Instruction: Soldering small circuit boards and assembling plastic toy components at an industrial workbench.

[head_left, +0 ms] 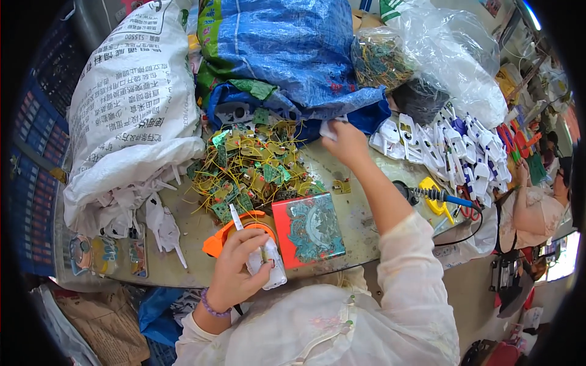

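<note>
A white part (267, 261) is gripped by the left hand (239, 268) near the surface (360, 219) edge, beside a red tin (308, 230). Farther away, a small white piece (329, 129) is pinched by the right hand (345, 143) beside the circuit boards (253, 171).

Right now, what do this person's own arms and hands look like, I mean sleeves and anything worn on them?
Both arms wear loose, sheer cream-white sleeves of thin fabric with a faint pale embroidered pattern. The left hand is bare, with a purple beaded bracelet at the wrist. The right hand is bare too, its forearm uncovered, the sleeve gathered near the elbow. No gloves or rings are visible.
</note>
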Demonstrator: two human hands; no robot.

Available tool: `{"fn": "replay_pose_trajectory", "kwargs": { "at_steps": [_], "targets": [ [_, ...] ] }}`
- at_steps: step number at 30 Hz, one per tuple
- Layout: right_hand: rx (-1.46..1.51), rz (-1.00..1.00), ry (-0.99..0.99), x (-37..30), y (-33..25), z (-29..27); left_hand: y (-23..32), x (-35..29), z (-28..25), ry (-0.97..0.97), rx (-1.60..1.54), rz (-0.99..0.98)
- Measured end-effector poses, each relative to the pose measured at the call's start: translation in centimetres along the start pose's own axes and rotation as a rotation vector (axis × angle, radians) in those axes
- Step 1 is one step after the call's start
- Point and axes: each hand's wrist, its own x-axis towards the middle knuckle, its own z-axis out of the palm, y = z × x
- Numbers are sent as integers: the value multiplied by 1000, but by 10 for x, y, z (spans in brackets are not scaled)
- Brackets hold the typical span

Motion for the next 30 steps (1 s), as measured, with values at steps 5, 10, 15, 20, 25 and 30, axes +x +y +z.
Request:
{"fn": "replay_pose_trajectory", "kwargs": {
  "at_steps": [5, 10, 15, 20, 25, 30],
  "targets": [
    [934, 325, 136, -113, -12, -58, -18, -8, 2, 93, -43, -3],
    [1409, 563, 33, -161, -32, -87, -20, -11, 9, 123, -32, 8],
    [1354, 520, -22, -182, -49, -86, -18, -16, 15, 147, -102, -32],
    [1321, 541, -76, -204, -61, -73, -20, -21, 17, 207, -186, -95],
    [818, 296, -30, -222, -71, -77, -23, -22, 15, 216, -155, -81],
    [406, -431, 243, -214, -100, -85, -16, -22, 14, 199, -221, -133]
  ]
}}
